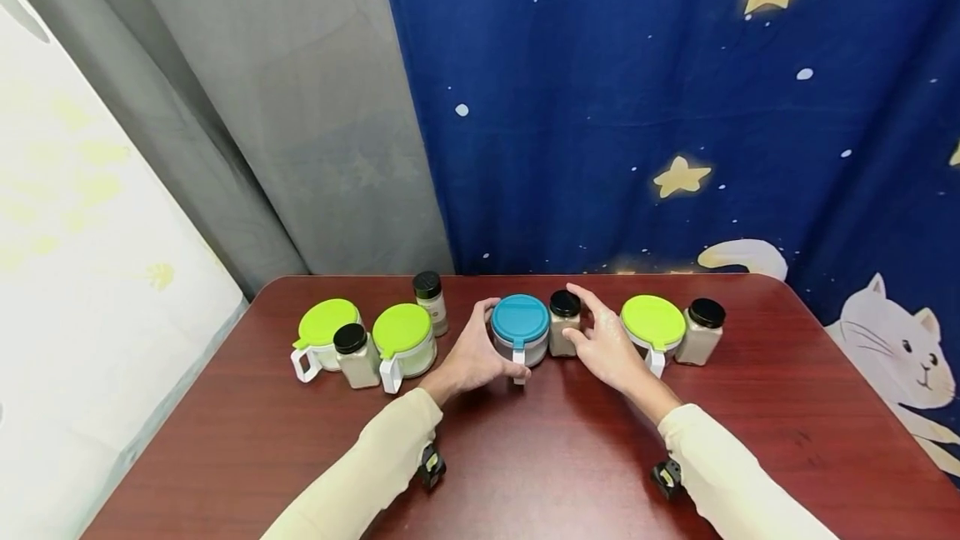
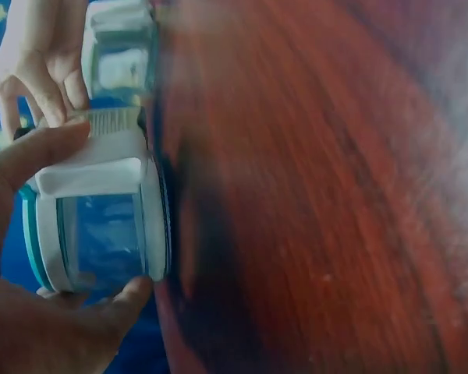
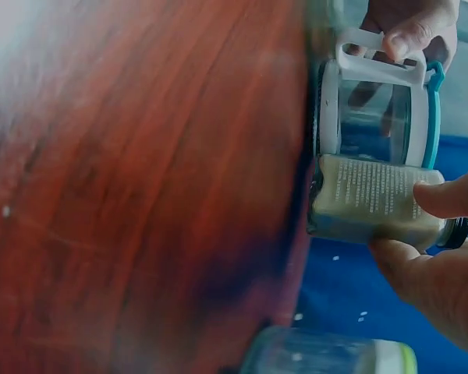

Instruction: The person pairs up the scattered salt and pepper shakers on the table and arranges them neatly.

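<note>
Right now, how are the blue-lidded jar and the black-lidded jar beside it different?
The blue-lidded jar has a white handle; the black-lidded jar shows none. The blue-lidded jar is wide and round; the black-lidded jar is narrow and boxy. Both are upright.

Leftmost on the dark-red wood-grained tabletop stands a round green-lidded clear jar; a square black-lidded clear jar sits before it, between it and a second round green-lidded jar. Behind-right of that is a cylindrical black-capped shaker. Between left hand and right hand stand a round blue-lidded clear jar and, rightward, a second square black-lidded jar. Farther right: a third round green-lidded jar, then a third square black-lidded jar.
</note>
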Tool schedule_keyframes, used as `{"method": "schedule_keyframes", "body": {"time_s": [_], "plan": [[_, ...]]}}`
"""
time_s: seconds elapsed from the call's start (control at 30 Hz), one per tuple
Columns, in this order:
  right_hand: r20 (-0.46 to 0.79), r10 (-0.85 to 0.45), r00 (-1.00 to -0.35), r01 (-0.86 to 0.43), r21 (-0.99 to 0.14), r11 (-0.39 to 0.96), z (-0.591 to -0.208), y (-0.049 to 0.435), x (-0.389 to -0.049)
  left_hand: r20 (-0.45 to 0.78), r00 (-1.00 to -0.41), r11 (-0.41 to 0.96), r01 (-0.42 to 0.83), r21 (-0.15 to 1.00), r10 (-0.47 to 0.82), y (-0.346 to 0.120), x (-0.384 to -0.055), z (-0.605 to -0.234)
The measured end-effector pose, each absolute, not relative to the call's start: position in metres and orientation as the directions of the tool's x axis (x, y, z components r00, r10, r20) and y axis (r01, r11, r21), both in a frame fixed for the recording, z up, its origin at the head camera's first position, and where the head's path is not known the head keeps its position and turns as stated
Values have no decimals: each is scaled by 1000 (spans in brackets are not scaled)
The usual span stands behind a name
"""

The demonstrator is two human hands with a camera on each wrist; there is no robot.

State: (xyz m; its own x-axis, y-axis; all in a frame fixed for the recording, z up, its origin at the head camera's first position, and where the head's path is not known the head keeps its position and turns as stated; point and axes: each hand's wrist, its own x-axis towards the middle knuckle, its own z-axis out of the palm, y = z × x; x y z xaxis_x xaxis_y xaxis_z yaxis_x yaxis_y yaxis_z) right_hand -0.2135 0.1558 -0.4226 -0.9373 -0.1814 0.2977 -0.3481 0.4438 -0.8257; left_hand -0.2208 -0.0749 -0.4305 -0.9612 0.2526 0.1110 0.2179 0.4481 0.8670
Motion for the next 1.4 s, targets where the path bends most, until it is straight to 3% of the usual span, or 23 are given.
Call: {"method": "schedule_keyframes", "body": {"time_s": [0.3, 0.67, 1.07, 1.4], "plan": [[298, -145, -944, -330, -804, 495, -429, 163, -225, 53, -955, 442, 184, 878, 292, -62, -241, -430], [231, -168, -958, -286, -783, 552, -426, 155, -228, 16, -969, 460, 131, 878, 246, -66, -239, -430], [247, -177, -953, -304, -773, 557, -424, 160, -225, -2, -970, 499, 123, 858, 243, -62, -237, -427], [256, -187, -948, -317, -747, 584, -425, 160, -222, 36, -964, 511, 172, 842, 265, -59, -232, -428]]}}
